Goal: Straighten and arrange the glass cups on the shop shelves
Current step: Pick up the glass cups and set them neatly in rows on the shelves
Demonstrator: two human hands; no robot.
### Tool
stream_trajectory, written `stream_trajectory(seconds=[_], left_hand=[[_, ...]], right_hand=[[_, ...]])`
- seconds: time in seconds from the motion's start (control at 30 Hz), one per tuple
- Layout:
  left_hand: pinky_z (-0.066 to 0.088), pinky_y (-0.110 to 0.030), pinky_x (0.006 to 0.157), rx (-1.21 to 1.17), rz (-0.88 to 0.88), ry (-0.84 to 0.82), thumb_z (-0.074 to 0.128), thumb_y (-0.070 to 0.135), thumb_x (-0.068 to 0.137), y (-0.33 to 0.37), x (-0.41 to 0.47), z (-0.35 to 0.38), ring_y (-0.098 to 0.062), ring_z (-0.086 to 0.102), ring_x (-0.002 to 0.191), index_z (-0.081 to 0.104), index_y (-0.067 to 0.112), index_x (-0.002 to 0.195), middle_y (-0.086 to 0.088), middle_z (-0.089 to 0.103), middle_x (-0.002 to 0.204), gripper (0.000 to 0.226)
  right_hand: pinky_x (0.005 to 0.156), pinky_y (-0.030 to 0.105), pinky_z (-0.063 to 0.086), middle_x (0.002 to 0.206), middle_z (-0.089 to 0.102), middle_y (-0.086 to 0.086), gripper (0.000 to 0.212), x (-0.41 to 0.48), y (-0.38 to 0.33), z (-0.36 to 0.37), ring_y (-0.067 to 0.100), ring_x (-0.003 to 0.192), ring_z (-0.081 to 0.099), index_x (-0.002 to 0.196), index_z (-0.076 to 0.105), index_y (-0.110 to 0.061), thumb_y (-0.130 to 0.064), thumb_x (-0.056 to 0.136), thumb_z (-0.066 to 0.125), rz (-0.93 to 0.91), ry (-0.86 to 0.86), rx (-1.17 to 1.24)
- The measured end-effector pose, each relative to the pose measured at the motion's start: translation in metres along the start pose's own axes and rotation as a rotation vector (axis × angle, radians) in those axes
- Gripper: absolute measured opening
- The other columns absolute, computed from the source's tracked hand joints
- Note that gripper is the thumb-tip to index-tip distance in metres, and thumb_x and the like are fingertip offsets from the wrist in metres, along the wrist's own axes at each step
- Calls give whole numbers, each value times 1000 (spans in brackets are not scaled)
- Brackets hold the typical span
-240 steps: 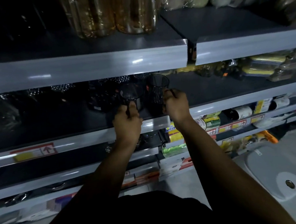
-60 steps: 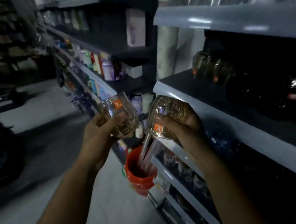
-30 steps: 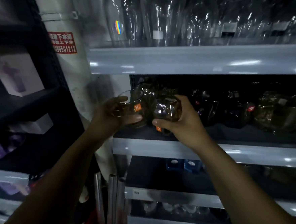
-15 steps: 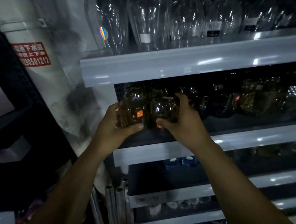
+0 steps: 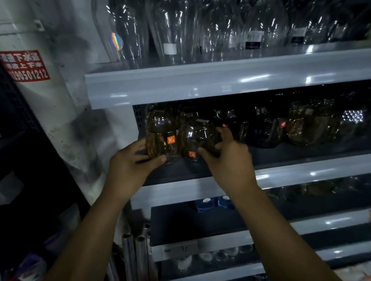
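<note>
Fingers [image 5: 135,146] of your left hand [image 5: 127,166] grip one amber-tinted glass cup with an orange sticker [image 5: 162,139], your right hand [image 5: 227,161] grips its twin [image 5: 198,137], at the grey metal shelf's [image 5: 292,172] left end; seat both upright, side by side, stickers forward.

You're standing in a shop, in a dim retail aisle. You're facing tiered grey metal shelving [image 5: 220,81], and a label strip [image 5: 180,249] is sitting on a lower front edge. Stickered clear glassware [image 5: 174,24] is lining the top shelf. Amber cups [image 5: 159,129] with orange brand tags are crowding the middle one. A red printed sign [image 5: 24,66] is sticking to the white pillar [image 5: 53,118].
</note>
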State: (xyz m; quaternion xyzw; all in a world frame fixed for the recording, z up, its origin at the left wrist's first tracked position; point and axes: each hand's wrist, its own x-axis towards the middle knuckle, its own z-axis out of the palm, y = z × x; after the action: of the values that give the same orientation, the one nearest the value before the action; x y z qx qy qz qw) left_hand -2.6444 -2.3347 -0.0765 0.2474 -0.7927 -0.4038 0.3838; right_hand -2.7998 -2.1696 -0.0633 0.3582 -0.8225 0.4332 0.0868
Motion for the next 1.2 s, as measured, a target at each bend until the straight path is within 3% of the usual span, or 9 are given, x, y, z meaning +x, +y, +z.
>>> stream_trajectory(seconds=[0.17,0.33,0.47,0.57,0.67,0.83,0.93,1.03,1.2], left_hand=[[57,-28,91,-26,-29,53,89,25,73,-4,-2,6,-2,72,93,64,43,108,21,73,104,47],[52,-14,85,2,-18,96,88,24,76,2,-5,13,10,68,89,58,50,98,41,67,90,45],[49,-8,83,43,-11,126,85,27,79,7,-8,15,10,67,87,60,57,100,23,70,89,44],[50,-15,88,77,-6,108,84,31,81,7,-9,15,3,68,91,66,44,121,14,72,99,46],[51,-18,92,88,-25,69,83,28,81,5,-7,11,3,68,93,62,34,133,16,70,99,56],[54,-32,101,58,-15,-31,85,21,80,4,-12,0,1,68,101,60,45,115,22,70,106,49],[56,-37,98,90,71,70,82,23,82,8,-23,2,-9,68,106,66,27,116,6,70,116,37],[55,-25,93,168,242,162,79,22,85,23,-47,11,-12,67,103,66,18,117,-1,64,118,35],[55,-29,84,83,348,-3,78,20,87,45,-89,43,-17,64,96,66,14,118,-3,65,109,34]], right_hand=[[84,41,53,112,72,7,65,1,4,9,34,103,69,147,36,-23,-47,94,64,17,4,-108],[84,42,52,111,73,6,57,0,4,13,36,103,68,142,41,-21,-47,95,61,45,31,-143],[82,41,54,110,73,6,55,0,4,13,35,102,69,140,44,-20,-47,95,62,45,31,-141],[83,42,57,111,73,7,58,-1,5,12,34,101,70,140,45,-18,-47,94,64,24,19,-132],[81,43,59,107,73,9,52,-3,9,10,34,98,70,134,50,-14,-41,92,67,-15,-4,-73],[78,45,61,105,74,8,41,-13,16,4,29,94,72,125,55,-13,-33,92,69,-117,-27,25],[78,46,60,111,72,7,41,-31,16,-6,28,97,71,128,56,-18,-36,92,63,-209,-30,37],[74,46,59,112,71,6,42,-56,16,-18,27,93,70,129,57,-20,-39,92,58,-259,-15,56],[79,45,57,117,70,7,40,-97,25,-49,24,101,67,131,59,-14,-32,96,63,-228,46,6]])
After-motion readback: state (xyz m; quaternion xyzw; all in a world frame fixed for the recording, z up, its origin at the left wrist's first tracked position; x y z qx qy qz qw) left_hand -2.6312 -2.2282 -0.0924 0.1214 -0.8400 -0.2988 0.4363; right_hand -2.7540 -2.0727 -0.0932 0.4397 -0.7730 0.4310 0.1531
